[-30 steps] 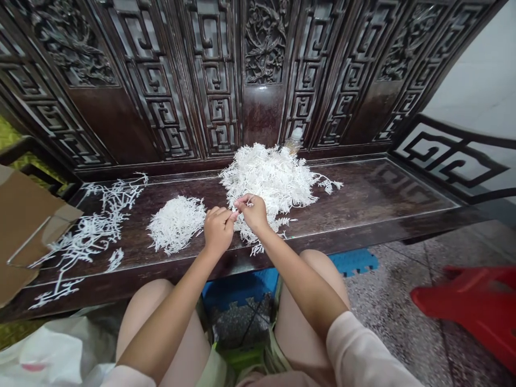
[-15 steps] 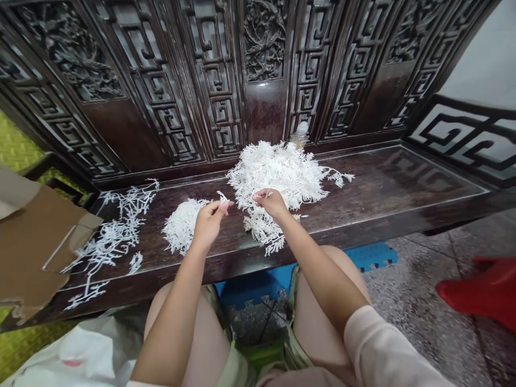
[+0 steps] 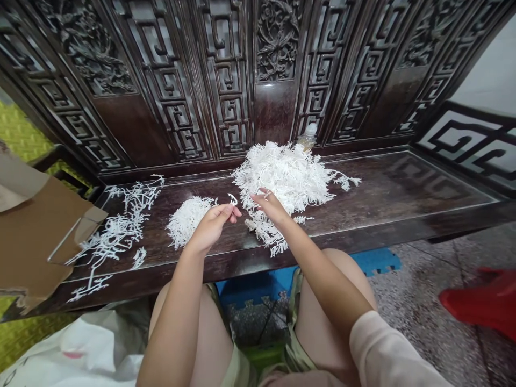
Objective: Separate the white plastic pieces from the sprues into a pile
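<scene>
My left hand is closed, pinching a small white branched plastic-looking piece that sticks up past the fingertips. Just right of it, my right hand has its fingers apart, with nothing visible in them. It hovers at the front of a large heap of white branched pieces; whether it touches the heap I cannot tell. A smaller pile of white bits lies left of my left hand, partly behind it. Some loose branched pieces lie below my right hand.
Tangled white branching strips spread over the left of the dark wooden bench. Torn cardboard sits at the far left. A small capped bottle stands behind the heap, against the carved backrest. Something red is at the right.
My left hand has turned, bringing the held white piece more upright. My right hand's fingers have spread from a pinch. The whole view has shifted slightly.
</scene>
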Available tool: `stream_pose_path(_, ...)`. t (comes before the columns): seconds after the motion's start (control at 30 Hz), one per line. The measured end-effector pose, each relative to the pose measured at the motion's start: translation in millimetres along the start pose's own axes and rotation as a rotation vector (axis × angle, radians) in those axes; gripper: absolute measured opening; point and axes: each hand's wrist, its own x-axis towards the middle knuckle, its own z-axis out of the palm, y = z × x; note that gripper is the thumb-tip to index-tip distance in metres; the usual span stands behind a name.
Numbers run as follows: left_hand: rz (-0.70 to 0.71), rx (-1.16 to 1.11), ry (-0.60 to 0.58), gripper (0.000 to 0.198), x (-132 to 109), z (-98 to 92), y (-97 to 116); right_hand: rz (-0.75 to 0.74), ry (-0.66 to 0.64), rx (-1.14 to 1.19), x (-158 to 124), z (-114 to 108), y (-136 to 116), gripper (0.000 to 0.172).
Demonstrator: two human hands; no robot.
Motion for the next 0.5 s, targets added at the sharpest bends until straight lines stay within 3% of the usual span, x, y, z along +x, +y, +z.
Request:
stream_pose_path(0.07, -0.008, 0.052, -0.001, 0.036, 2, 2.9, -3, -0.054, 0.091, 0.054, -6, 0, -6, 0.072)
stream_pose_path(0.13, -0.010, 0.113, -0.017, 0.035, 3, 5.5, -5, -0.116, 0.085, 0.093, -12, -1, -14, 0.068)
stream_pose_path(0.3, 0.007, 0.174, -0.075, 0.034, 6, 11.6, -14, -0.137, -0.384, 0.062, -25, -6, -30, 0.036)
stream_pose_path(0.5, 0.017, 0.218, -0.129, 0.036, 8, 18.9, -18, -0.223, -0.463, 0.061, -28, -2, -28, 0.026)
